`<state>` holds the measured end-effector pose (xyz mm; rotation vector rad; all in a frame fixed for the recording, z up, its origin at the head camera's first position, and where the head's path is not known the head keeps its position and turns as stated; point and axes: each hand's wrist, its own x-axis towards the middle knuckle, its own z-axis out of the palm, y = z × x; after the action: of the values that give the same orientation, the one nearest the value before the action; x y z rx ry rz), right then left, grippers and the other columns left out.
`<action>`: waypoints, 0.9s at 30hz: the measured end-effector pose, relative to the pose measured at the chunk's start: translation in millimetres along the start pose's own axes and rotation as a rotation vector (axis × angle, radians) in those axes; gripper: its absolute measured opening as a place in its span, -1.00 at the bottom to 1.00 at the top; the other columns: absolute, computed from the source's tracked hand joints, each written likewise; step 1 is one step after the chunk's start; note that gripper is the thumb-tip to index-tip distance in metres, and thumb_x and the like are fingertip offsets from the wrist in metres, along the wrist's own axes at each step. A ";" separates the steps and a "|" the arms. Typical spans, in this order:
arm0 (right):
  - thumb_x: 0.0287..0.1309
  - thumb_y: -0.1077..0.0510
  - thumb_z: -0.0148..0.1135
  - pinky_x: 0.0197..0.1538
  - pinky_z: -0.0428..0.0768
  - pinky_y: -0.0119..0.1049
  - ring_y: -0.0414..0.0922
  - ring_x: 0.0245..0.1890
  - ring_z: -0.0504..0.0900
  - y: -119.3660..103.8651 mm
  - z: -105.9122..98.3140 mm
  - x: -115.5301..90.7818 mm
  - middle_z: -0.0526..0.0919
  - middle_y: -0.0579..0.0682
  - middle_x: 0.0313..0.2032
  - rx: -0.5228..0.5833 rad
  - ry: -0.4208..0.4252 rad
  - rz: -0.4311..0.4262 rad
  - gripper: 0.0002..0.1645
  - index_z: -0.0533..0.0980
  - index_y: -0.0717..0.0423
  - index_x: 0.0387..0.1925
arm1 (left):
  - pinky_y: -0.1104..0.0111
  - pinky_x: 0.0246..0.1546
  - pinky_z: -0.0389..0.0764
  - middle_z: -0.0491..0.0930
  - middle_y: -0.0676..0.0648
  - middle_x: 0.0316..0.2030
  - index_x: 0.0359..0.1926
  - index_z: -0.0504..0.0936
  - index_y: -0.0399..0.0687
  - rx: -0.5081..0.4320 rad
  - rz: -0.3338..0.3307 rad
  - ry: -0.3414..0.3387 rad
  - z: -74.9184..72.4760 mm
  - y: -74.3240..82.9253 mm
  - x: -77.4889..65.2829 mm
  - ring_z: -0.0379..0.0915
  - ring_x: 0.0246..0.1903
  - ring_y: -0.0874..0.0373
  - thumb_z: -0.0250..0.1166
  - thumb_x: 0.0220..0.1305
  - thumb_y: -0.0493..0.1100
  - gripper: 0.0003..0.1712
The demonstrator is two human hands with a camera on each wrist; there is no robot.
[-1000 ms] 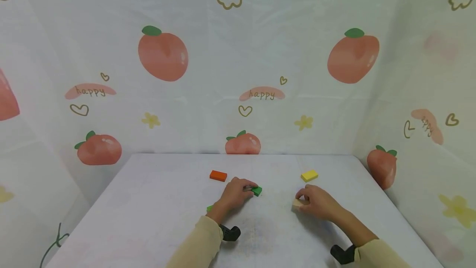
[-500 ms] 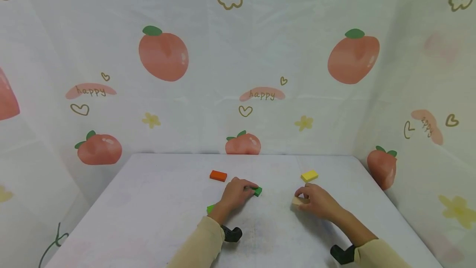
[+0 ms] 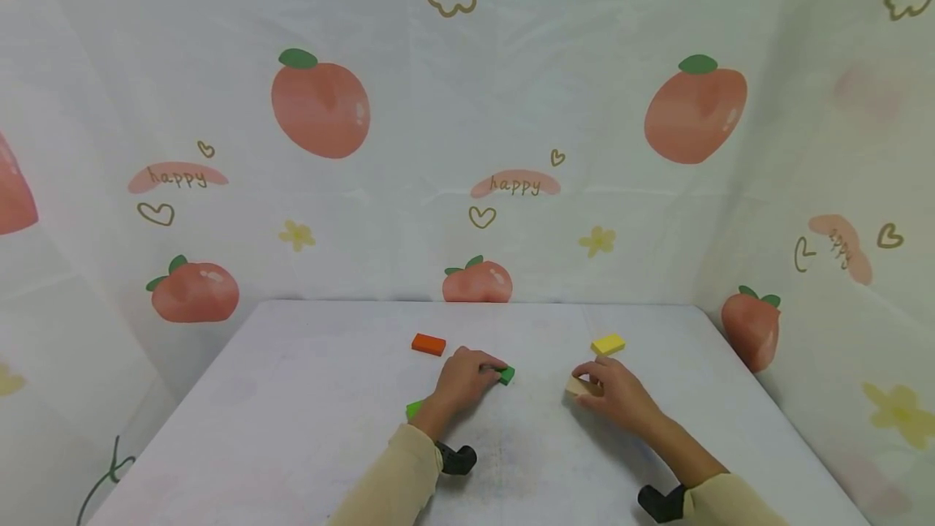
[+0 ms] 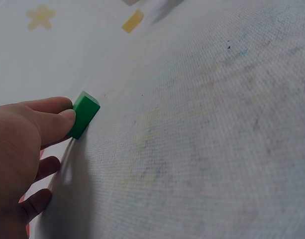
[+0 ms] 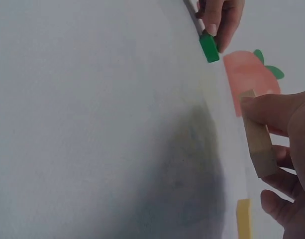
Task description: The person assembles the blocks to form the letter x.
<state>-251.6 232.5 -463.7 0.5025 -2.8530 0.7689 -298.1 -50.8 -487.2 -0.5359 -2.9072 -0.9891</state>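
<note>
Between thumb and fingers, my left hand (image 3: 464, 381) pinches a dark green block (image 4: 86, 114) near the middle of the table; the block's near end is covered by the fingers. To the right, my right hand (image 3: 621, 398) grips a plain wooden block (image 5: 258, 139), and a shadow lies on the table below it. A gap separates the two held blocks. Just beyond the right hand lies a yellow block (image 3: 608, 345). An orange-red block (image 3: 428, 344) rests behind the left hand, and a light green block (image 3: 414, 408) is partly hidden by the left wrist.
The white table (image 3: 292, 428) ends at a back edge against a white printed cloth (image 3: 409, 104), which also hangs at both sides. Each wrist wears a black device (image 3: 457, 459) below the sleeve.
My right hand has moved slightly left and away from me with the wooden block. The left hand and the dark green block stay almost where they were.
</note>
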 end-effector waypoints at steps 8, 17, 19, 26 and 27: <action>-0.04 0.16 0.51 -0.31 0.39 -0.29 -0.19 -0.37 0.37 -1.4 8.2 6.5 0.41 -0.16 -0.39 0.027 0.024 0.027 -0.63 0.62 0.00 -0.13 | 0.18 -0.03 0.45 0.66 0.16 -0.16 -0.10 0.78 0.19 -0.004 -0.007 0.005 0.0 0.1 -0.2 0.37 -0.14 0.15 0.31 0.29 -0.13 -0.79; -0.03 0.18 0.50 -0.31 0.41 -0.32 -0.20 -0.36 0.38 -7.9 17.2 12.0 0.42 -0.17 -0.39 0.043 0.019 0.052 -0.63 0.62 0.00 -0.12 | 0.18 -0.01 0.45 0.66 0.15 -0.14 -0.09 0.77 0.20 0.012 -0.001 0.003 0.1 0.8 -1.0 0.38 -0.12 0.14 0.31 0.30 -0.14 -0.78; -0.04 0.18 0.50 -0.30 0.41 -0.31 -0.20 -0.36 0.38 -9.9 19.1 13.6 0.43 -0.18 -0.40 0.044 0.018 0.053 -0.64 0.63 0.01 -0.13 | 0.16 0.01 0.45 0.66 0.15 -0.14 -0.09 0.77 0.20 0.008 -0.011 -0.005 -0.6 1.6 -1.3 0.38 -0.10 0.13 0.31 0.29 -0.15 -0.78; -0.04 0.16 0.52 -0.29 0.42 -0.30 -0.21 -0.37 0.39 -15.1 25.3 17.5 0.43 -0.19 -0.41 0.040 -0.001 0.077 -0.63 0.63 -0.03 -0.13 | 0.17 -0.01 0.46 0.66 0.14 -0.14 -0.07 0.77 0.20 0.025 -0.005 -0.016 -1.1 1.3 -0.8 0.38 -0.12 0.14 0.33 0.29 -0.13 -0.78; -0.04 0.16 0.52 -0.29 0.42 -0.30 -0.21 -0.37 0.39 -15.7 26.0 18.0 0.43 -0.19 -0.41 0.042 -0.005 0.083 -0.63 0.63 -0.03 -0.13 | 0.18 -0.03 0.46 0.66 0.14 -0.15 -0.07 0.77 0.20 0.028 -0.004 -0.017 -1.1 1.0 -0.6 0.38 -0.13 0.14 0.32 0.29 -0.13 -0.78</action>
<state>-264.2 201.4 -474.8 0.3943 -2.8834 0.8445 -297.2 -50.9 -485.8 -0.5395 -2.9336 -0.9471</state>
